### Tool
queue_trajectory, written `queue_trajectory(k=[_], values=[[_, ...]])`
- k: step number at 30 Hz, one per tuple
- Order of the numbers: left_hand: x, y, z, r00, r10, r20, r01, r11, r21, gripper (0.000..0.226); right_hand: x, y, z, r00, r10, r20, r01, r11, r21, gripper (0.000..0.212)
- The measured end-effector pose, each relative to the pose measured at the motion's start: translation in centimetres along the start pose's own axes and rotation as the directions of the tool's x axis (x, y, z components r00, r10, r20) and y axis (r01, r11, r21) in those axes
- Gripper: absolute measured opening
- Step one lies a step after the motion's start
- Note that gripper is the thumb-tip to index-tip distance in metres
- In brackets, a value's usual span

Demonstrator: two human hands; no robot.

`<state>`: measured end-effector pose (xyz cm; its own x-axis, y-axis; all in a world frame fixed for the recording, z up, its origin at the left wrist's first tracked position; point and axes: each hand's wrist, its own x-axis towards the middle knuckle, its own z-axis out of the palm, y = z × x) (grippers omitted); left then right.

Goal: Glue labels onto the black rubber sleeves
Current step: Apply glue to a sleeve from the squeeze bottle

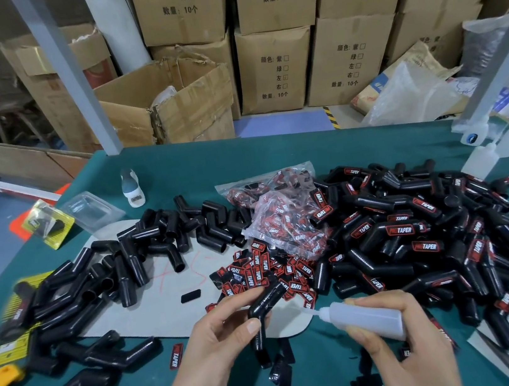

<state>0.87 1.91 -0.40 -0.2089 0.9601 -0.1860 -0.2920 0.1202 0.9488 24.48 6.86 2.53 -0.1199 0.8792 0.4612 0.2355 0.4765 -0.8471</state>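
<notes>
Over the green table (177, 171), the left hand (215, 340) is clamped on a bent black rubber sleeve (265, 305), thumb on its lower leg and fingers along the upper one. The right hand (399, 333) is closed around a translucent glue bottle (364, 317), nozzle pointing at the sleeve but apart from it. Loose red-and-black labels (264, 270) lie just behind, between an unlabelled sleeve pile (131, 264) and a labelled pile (434, 232)

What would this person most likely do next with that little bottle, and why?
Probably bring the glue bottle nozzle to the black sleeve and squeeze. The right hand aims the tip at it, the left hand holds it bare, and loose labels wait behind.
</notes>
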Motion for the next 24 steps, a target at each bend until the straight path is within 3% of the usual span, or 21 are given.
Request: queue_trajectory(k=[15, 19, 24], values=[[-0.06, -0.25, -0.17, 1.000, 0.005, -0.002, -0.005, 0.999, 0.036, 0.055, 0.00, 0.00, -0.07, 1.000, 0.008, 0.001, -0.008, 1.000, 0.016, 0.024], [-0.02, -0.38, -0.13, 1.000, 0.009, -0.014, -0.009, 1.000, 0.020, 0.056, -0.08, 0.31, -0.14, 1.000, 0.012, -0.002, -0.012, 1.000, -0.013, 0.033], [-0.01, -0.23, -0.04, 1.000, 0.007, -0.017, -0.007, 1.000, 0.023, 0.056, -0.01, 0.06, -0.01, 1.000, 0.008, 0.014, -0.008, 1.000, -0.004, 0.024]])
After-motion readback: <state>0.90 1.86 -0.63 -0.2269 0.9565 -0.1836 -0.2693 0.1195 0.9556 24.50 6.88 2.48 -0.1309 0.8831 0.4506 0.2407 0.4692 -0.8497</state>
